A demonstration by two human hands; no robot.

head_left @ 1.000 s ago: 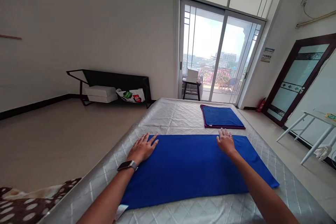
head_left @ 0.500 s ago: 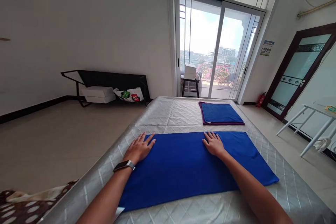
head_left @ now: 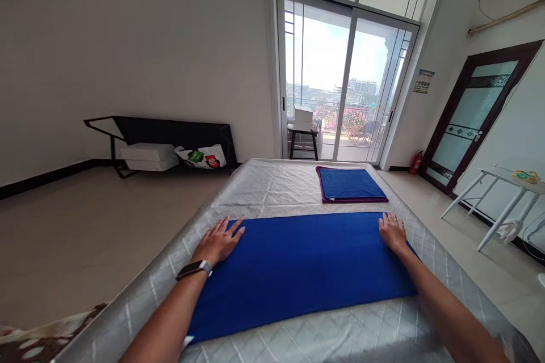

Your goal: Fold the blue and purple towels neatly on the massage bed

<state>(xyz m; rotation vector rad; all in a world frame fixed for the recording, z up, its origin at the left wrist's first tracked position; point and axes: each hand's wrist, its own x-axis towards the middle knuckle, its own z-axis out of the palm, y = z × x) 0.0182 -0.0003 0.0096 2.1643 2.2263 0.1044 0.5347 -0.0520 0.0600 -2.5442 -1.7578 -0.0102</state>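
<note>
A blue cloth [head_left: 306,261] lies spread in a long rectangle across the mattress [head_left: 272,187], with a small white tag at its near left corner. On its far left corner rests my left hand [head_left: 217,241], palm down with fingers apart; a watch is on that wrist. At the far right corner my right hand [head_left: 392,231] lies flat on the cloth, fingers stretched out. Beyond the cloth sits a folded stack of blue and purple cloths [head_left: 353,184]. My right forearm covers part of the cloth's right edge.
A black folding frame [head_left: 170,133] leans by the left wall, with white boxes [head_left: 149,156] and a printed bag [head_left: 202,156] beside it. Sliding glass doors [head_left: 340,79] stand beyond the mattress. At the right is a white table [head_left: 511,181]; a brown spotted blanket [head_left: 46,340] shows at lower left.
My right hand has slid right along the cloth's far edge to its corner. The cloth's right part looks smoother. My left hand stays on the left corner; the view has shifted slightly.
</note>
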